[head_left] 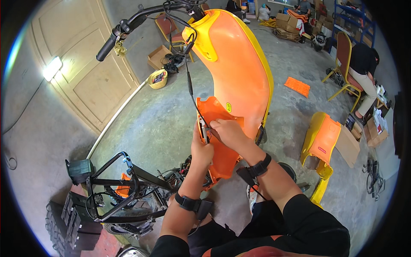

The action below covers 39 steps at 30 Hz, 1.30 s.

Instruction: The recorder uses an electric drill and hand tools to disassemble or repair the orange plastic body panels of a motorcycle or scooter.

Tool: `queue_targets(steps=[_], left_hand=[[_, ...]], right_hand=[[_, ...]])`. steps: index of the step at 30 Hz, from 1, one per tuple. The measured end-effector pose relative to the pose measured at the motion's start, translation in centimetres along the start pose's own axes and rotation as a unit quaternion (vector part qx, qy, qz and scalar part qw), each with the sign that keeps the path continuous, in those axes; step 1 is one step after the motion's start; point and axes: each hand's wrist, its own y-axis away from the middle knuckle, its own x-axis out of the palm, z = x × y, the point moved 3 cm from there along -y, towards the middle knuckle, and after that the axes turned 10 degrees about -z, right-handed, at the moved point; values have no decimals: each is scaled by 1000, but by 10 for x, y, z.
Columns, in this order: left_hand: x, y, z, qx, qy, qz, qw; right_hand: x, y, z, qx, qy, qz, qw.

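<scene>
A scooter front with an orange-and-yellow shield (pixel 239 55) and a black handlebar (pixel 128 28) stands before me. Below the shield sits an orange plastic panel (pixel 227 160) with a raised edge. A black cable (pixel 189 81) hangs from the handlebar to my hands. My left hand (pixel 201 147) is closed at the panel's left edge, by a small silver-and-black part (pixel 204 128); its exact grip is hidden. My right hand (pixel 231 133) is closed beside it, fingertips pinching at the cable's lower end. Both wrists wear black straps with small boxes.
A bare black scooter frame (pixel 135 184) stands at lower left, near stacked black boxes (pixel 83 222). On the right lies a yellow-orange body panel (pixel 323 135) by cardboard. An orange mat (pixel 297 87) is on the floor. Another person (pixel 364 64) sits on a chair at far right.
</scene>
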Motion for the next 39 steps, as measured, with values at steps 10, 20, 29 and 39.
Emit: queue_targets(steps=[10, 20, 29, 39], left_hand=[[3, -7, 17, -7, 52, -5, 999], [-4, -12, 18, -4, 14, 8, 1000], [-3, -10, 22, -33, -8, 4, 999], [-3, -12, 27, -35, 49, 5, 998]], right_hand=[[20, 5, 0, 120, 4, 6, 993], [4, 1, -5, 3, -35, -16, 999], [11, 4, 2, 22, 41, 8, 999], [12, 6, 3, 55, 13, 7, 998]])
